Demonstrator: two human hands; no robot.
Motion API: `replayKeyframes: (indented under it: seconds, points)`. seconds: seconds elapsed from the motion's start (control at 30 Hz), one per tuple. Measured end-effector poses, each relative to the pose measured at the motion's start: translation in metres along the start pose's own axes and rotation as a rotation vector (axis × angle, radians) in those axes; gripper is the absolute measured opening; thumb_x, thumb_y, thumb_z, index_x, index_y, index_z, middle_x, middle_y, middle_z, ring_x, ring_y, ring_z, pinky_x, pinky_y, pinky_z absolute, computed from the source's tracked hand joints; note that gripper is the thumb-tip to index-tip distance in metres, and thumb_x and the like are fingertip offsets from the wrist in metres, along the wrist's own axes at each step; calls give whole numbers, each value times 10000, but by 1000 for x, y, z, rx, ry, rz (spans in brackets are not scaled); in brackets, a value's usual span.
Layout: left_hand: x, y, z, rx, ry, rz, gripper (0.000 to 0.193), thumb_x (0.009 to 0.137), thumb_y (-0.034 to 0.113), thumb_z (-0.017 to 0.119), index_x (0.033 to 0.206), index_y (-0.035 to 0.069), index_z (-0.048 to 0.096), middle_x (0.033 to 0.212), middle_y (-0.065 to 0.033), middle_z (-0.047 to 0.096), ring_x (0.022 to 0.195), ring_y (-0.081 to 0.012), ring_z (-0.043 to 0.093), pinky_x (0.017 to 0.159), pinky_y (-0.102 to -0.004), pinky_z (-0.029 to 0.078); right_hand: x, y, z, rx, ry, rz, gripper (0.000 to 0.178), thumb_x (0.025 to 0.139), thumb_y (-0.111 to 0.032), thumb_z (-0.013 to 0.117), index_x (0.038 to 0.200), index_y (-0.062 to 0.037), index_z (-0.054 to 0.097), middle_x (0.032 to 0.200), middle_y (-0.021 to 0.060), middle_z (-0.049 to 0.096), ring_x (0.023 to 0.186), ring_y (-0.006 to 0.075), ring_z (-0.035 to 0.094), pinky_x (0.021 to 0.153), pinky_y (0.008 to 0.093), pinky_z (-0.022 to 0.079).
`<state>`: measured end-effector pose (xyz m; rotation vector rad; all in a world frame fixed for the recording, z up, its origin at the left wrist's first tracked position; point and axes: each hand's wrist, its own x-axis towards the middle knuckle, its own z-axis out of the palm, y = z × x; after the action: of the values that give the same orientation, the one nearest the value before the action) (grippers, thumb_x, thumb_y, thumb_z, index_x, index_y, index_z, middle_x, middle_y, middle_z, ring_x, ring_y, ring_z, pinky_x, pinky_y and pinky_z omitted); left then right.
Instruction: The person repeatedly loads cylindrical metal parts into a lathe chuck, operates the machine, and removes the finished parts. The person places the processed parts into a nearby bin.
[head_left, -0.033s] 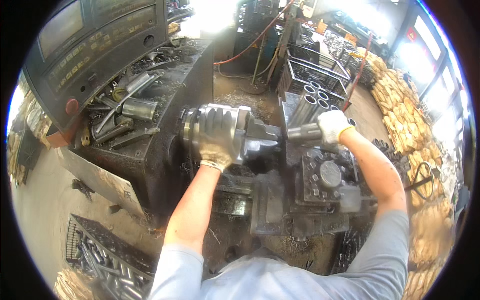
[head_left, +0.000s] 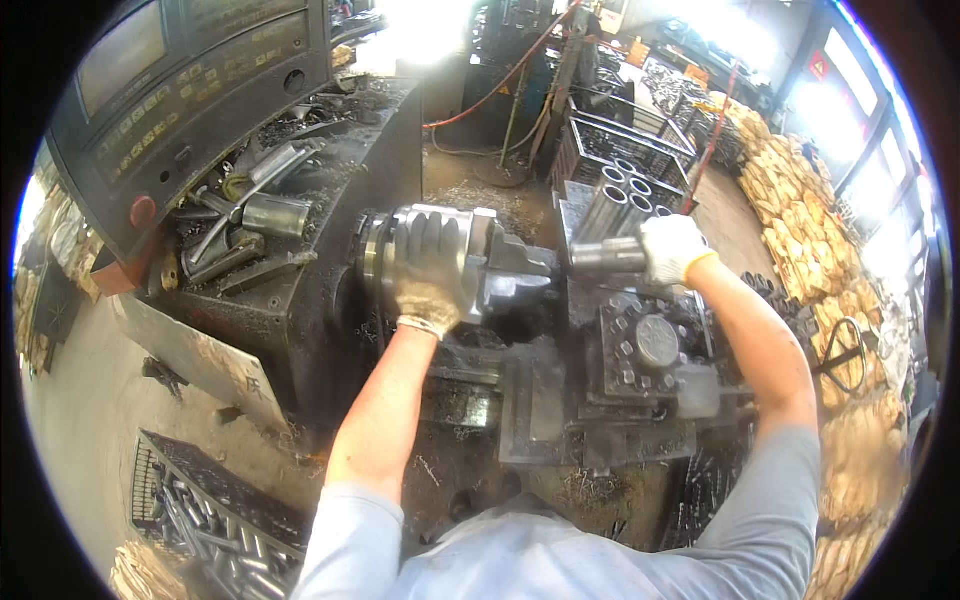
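Observation:
My left hand (head_left: 433,265), in a soiled white glove with dark fingers, lies over the top of the metal lathe chuck (head_left: 480,232), its fingers stretched out along the curved surface. Right of the chuck's jaws, my gloved right hand (head_left: 672,250) is closed round one end of a short metal tube (head_left: 608,256). The tube's free end points left toward the chuck, with a gap between them. Just beyond this hand stand several upright metal tubes (head_left: 622,198). Below it sits the square tool post (head_left: 657,342) with a round cap.
At the left is a control panel (head_left: 165,115) with a red button. Metal parts (head_left: 275,217) and chips lie on the machine top. A crate of tubes (head_left: 215,530) stands at lower left, wire crates (head_left: 625,140) at the back, stacked yellowish bundles (head_left: 800,240) along the right.
My right hand has moved slightly to the right and up with the tube, which now sits more level. My left hand stays on the chuck.

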<state>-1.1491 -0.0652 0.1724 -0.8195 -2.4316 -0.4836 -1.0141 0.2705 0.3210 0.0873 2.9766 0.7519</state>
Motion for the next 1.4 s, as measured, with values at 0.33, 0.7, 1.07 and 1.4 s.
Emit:
replayKeyframes:
  seconds: [0.33, 0.7, 1.07, 1.4]
  points:
    - [-175, 152, -69, -1945, -492, -898, 587, 1023, 306, 706, 1469, -15, 498, 1367, -173, 659, 1270, -281, 652, 1100, -432, 529, -216, -180, 29, 1999, -452, 115, 585, 818, -479, 862, 1160, -17, 753, 904, 27, 721, 752, 137, 669, 636, 314, 561]
    - [-233, 151, -2, -1989, -547, -1455, 372, 1058, 322, 572, 1272, 27, 644, 1106, -133, 737, 993, -283, 743, 804, -520, 652, -240, -246, 201, 1992, -539, 162, 672, 808, -432, 861, 1311, -19, 695, 1107, 108, 766, 901, 177, 711, 798, 348, 594]
    - [-207, 39, -109, -1751, -347, -862, 832, 1012, 651, 627, 1463, -39, 507, 966, -171, 744, 789, -303, 754, 687, -411, 667, -274, -156, 171, 825, 582, -27, 239, 843, -196, 891, 1061, -218, 795, 973, 13, 770, 797, 191, 755, 699, 338, 639]
    - [-223, -13, -212, -1471, 20, -433, 708, 996, 503, 709, 1403, -39, 509, 825, -251, 693, 635, -390, 725, 528, -457, 640, -295, -94, 145, 880, -321, 511, 294, 890, -148, 772, 1137, 5, 729, 940, 190, 777, 812, 356, 776, 805, 411, 628]
